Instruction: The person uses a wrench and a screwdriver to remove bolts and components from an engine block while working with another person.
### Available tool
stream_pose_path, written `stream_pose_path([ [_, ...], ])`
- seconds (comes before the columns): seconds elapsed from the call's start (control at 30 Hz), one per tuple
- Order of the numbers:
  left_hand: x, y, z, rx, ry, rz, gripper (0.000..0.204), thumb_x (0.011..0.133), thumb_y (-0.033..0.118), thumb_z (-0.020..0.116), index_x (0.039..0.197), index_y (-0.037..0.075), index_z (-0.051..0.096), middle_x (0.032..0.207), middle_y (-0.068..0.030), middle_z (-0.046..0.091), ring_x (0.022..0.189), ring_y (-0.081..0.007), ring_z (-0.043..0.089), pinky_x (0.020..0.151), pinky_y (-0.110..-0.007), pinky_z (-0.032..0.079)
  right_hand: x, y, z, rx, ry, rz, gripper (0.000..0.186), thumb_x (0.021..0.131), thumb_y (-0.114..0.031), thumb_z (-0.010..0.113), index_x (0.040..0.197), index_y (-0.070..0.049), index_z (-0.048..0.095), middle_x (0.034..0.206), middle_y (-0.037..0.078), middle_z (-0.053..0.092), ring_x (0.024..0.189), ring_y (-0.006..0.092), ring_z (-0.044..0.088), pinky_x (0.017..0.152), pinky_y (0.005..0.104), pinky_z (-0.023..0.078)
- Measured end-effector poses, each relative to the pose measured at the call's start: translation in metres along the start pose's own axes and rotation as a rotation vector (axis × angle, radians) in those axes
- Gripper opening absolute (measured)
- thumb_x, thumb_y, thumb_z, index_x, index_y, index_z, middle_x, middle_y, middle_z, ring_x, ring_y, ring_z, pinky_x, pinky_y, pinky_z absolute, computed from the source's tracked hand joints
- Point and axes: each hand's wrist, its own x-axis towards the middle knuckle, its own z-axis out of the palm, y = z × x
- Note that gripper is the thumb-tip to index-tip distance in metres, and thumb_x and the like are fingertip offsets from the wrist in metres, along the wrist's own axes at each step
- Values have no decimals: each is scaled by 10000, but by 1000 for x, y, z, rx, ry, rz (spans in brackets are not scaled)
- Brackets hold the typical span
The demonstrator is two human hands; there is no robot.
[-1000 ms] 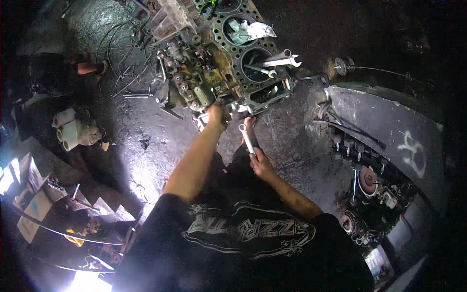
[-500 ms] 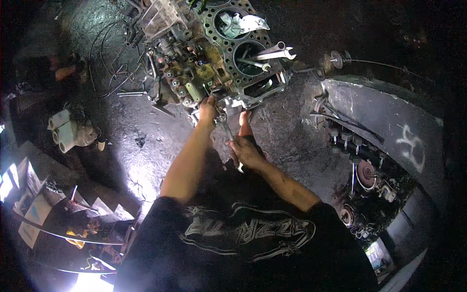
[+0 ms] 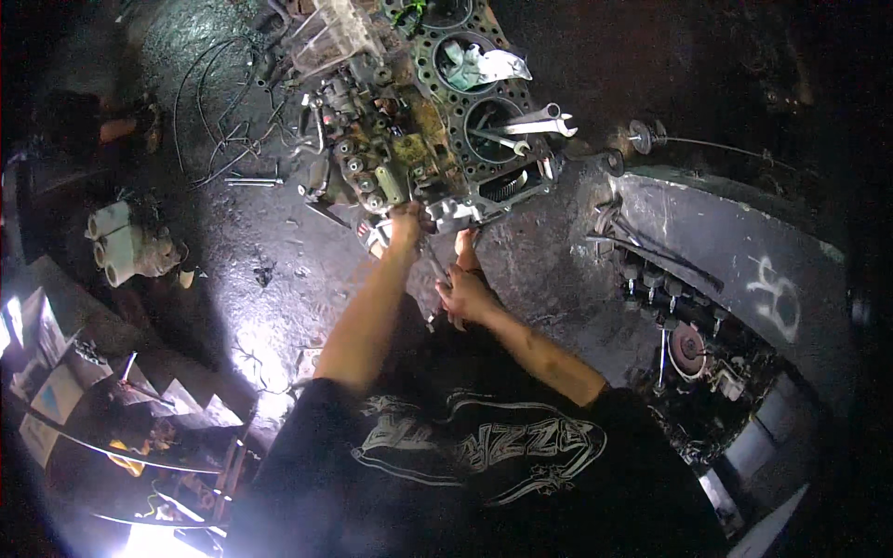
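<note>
A large, greasy engine block (image 3: 437, 121) lies on the floor in front of me, its cylinder bores open at the top. At the block's near end my left hand (image 3: 406, 223) is closed, with its fingers against the metal; what they hold is hidden. Just right of it and closer to me, my right hand (image 3: 468, 296) is wrapped round a wrench (image 3: 435, 264). The wrench slants up toward my left hand, and its far end is hidden there. Several wrenches (image 3: 530, 126) stick out of the nearest bore. A whitish cloth (image 3: 498, 65) sits in the bore behind it.
Left of the block lie loose black cable (image 3: 200, 121) and metal rods (image 3: 253, 181). White cylinders (image 3: 113, 244) stand farther left. A grey metal panel (image 3: 716, 232) and another engine assembly (image 3: 693, 358) are on the right. A shelf (image 3: 139, 451) with papers stands at lower left.
My view has shifted slightly, so the block sits a little lower and farther right. My left hand's fingers now hide the wrench's upper end. The right hand still grips the wrench.
</note>
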Motion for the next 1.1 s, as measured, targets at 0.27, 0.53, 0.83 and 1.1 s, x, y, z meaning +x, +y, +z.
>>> stream_pose_path([
  [0.27,1,-26,5,35,58,-73,247,1003,327,454,1039,109,564,805,-34,579,651,-166,515,603,-329,455,-27,-7,-3,648,-176,571,451,985,-301,530,1343,-60,398,636,77,560,477,194,546,463,355,478],
  [0.53,-31,-18,31,-423,-48,-108,339,1008,334,417,1110,63,593,930,-72,612,812,-206,619,700,-361,547,-37,14,-33,1524,-358,1022,247,960,-357,561,1095,-151,581,654,-22,471,525,104,447,492,271,419],
  [0.83,-16,-8,31,-118,175,-75,244,1005,349,452,1032,134,564,680,4,513,490,-120,443,425,-279,380,-76,77,6,1000,-80,712,237,990,-349,529,973,-113,513,657,6,515,506,101,475,459,281,424],
  [1.1,9,-10,29,-181,283,-157,243,1009,333,458,970,125,579,688,-8,525,484,-139,458,397,-287,376,-90,76,-11,952,-157,740,164,1017,-244,468,1020,-83,501,633,42,567,501,110,542,455,283,458],
])
